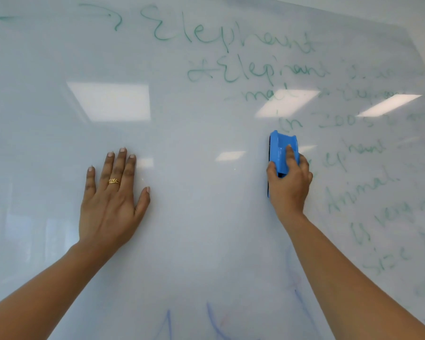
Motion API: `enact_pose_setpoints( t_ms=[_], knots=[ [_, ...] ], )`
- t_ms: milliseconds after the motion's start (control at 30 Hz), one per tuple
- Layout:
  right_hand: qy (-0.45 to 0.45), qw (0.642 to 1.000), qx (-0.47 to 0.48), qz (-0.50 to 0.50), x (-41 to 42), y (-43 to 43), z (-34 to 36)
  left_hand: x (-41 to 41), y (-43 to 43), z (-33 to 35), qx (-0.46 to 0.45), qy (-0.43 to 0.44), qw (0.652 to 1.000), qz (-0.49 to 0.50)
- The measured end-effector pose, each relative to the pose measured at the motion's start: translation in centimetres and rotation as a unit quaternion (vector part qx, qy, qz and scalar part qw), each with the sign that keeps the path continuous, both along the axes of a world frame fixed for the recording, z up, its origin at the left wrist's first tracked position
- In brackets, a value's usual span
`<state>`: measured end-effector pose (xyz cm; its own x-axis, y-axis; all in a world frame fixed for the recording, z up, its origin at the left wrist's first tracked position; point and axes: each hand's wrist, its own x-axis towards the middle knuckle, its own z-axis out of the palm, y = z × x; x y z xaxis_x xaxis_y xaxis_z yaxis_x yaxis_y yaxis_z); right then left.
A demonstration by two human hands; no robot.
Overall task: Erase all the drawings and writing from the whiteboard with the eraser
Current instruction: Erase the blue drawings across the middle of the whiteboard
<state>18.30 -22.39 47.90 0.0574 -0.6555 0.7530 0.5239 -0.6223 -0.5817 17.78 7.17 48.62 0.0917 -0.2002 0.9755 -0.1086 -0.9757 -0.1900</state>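
Note:
A glossy whiteboard [201, 123] fills the view. My right hand [290, 185] grips a blue eraser [281, 150] and holds it against the board, right of centre. My left hand [112, 200] lies flat on the board with fingers spread and a gold ring on one finger. Green writing [231, 38] reading "Elephant" runs along the top, with fainter green lines [361, 187] down the right side, just right of the eraser. A green arrow [59, 15] sits at the top left. Blue strokes [214, 320] show at the bottom centre.
Reflections of ceiling lights [111, 101] glare on the board's middle. The board's upper right edge [412, 42] meets a pale wall. The stretch between my two hands shows no marks.

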Motion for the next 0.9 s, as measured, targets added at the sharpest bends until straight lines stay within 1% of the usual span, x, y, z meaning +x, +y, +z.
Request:
enact_pose_setpoints(
  t_ms=[100, 200, 367, 500, 567, 633, 667, 733, 833, 900],
  knots=[
    [0.022, 1.0, 0.023, 0.002, -0.1, 0.8, 1.1, 0.1, 0.0, -0.1, 0.0, -0.005, 1.0, 0.001],
    [0.03, 0.999, -0.011, -0.005, -0.5, 2.6, 2.1, 0.2, -0.1, -0.1, 0.0, -0.01, 1.0, -0.001],
    [-0.004, 0.99, -0.137, -0.015, -0.8, 7.3, 1.5, 0.3, -0.1, -0.1, -0.002, -0.018, 1.0, -0.001],
    [-0.06, 0.965, -0.255, -0.019, -1.0, 10.9, -1.4, 0.4, -0.1, -0.2, -0.004, -0.024, 1.0, 0.004],
    [-0.052, 0.949, -0.31, -0.014, -1.2, 11.3, -2.8, 0.4, 0.0, -0.2, -0.004, -0.023, 1.0, 0.006],
    [-0.052, 0.94, -0.338, -0.012, -1.3, 10.4, -3.7, 0.3, 0.1, -0.3, -0.005, -0.019, 1.0, 0.005],
    [-0.055, 0.94, -0.336, -0.008, -1.1, 9.5, -3.9, 0.3, 0.1, -0.3, -0.006, -0.017, 1.0, 0.005],
    [-0.058, 0.951, -0.303, -0.01, -0.6, 7.3, -4.4, 0.3, 0.1, -0.5, -0.006, -0.016, 1.0, 0.005],
    [-0.054, 0.977, -0.205, -0.033, 0.1, 3.5, -5.5, 0.2, 0.1, -1.0, -0.009, -0.014, 1.0, 0.003],
    [-0.031, 0.991, -0.127, -0.034, 0.3, 2.3, -6.5, 0.2, 0.3, -1.5, -0.006, -0.012, 1.0, 0.001]
  ],
)
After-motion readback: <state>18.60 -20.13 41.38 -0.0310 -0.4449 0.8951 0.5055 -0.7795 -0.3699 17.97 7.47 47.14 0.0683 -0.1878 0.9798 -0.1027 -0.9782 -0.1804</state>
